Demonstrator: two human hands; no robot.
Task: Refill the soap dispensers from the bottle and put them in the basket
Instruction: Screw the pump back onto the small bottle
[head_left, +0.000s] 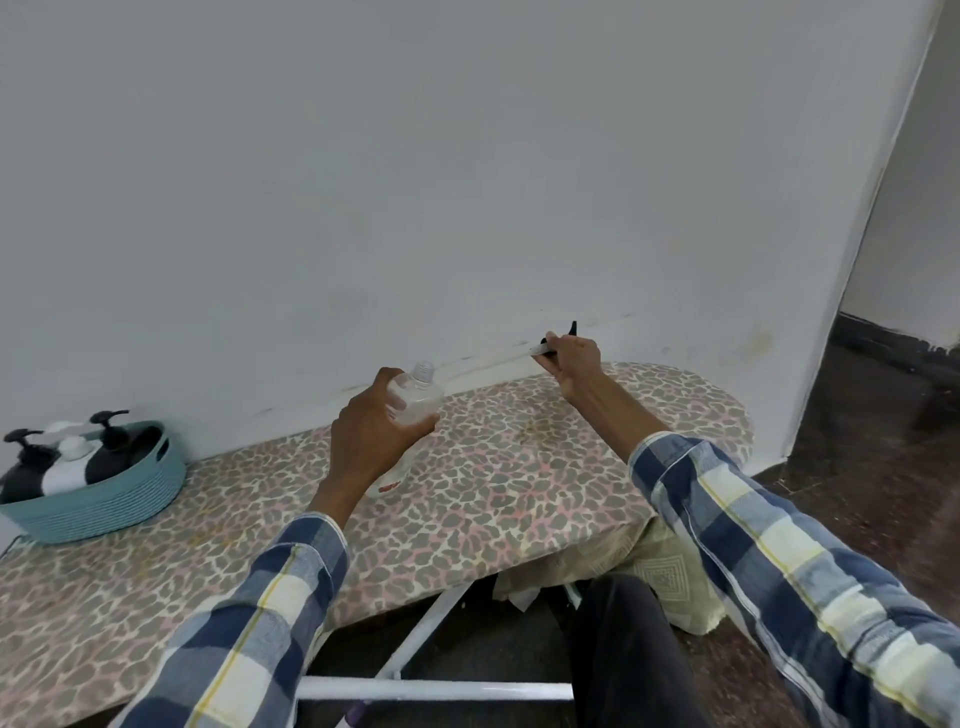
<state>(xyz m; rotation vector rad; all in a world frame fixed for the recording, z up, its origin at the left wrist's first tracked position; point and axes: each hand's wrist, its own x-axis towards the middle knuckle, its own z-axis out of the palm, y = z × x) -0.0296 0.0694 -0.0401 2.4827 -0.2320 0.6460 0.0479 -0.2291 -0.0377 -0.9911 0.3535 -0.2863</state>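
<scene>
Against a plain white wall, a person in a blue-and-cream checked shirt works at an ironing board covered in a leopard-spot print, its rounded nose pointing to the right. At the board's far left end sits a teal woven basket holding several black and white soap dispensers, packed side by side and leaning back, their pump heads aimed up and to the left.

Near the middle of the board, the left hand is wrapped around a clear plastic bottle, fingers curled about its upper body. The bottle stands on the cover close to the wall, its base touching the fabric and its long axis tilted, the open threaded neck leaning up and to the right. A trace of red label shows near its foot.

Well apart to the right, and raised above the board, the right hand pinches a black pump head, removed from its dispenser. Its thin, pale dip tube runs out nearly level toward the left, while the black spout pokes upward behind the fingers.

Below the board, white metal legs and a cream patterned cloth are visible over a dark floor.
</scene>
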